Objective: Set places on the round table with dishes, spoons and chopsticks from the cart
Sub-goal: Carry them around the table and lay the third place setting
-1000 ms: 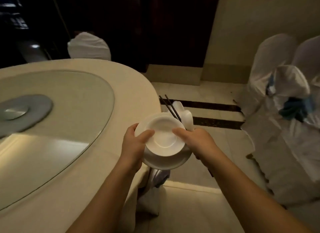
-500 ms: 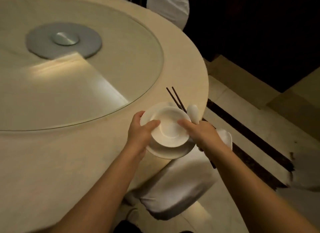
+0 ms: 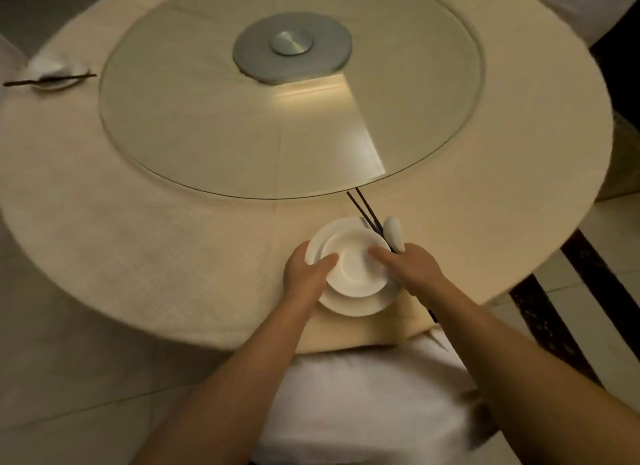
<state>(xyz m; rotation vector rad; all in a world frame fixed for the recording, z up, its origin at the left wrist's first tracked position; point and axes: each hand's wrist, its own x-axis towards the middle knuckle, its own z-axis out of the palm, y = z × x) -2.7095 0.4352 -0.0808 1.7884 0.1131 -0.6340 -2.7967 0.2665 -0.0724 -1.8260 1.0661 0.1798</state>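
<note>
Head view, largest first: round bench (image 3: 121, 250) filling the frame, glass turntable (image 3: 214, 125) at centre. Lower centre, just over the near edge: plate (image 3: 356, 305) under a shallower dish (image 3: 353, 267), stacked probably to carry as one setting. Left hand (image 3: 304, 274), grip clamped on the stack's rim, thumb on top. Right hand (image 3: 412, 267), grip clamped on chopsticks (image 3: 363, 208) and spoon (image 3: 393, 231), thumb steadying the dish. Upper left: another setting (image 3: 48, 75) already laid.

A bowl (image 3: 353, 265) is sitting on a plate (image 3: 360, 305) at the surface's (image 3: 173, 243) near edge — chopsticks (image 3: 365, 210) and spoon (image 3: 393, 231) lying just right.
</note>
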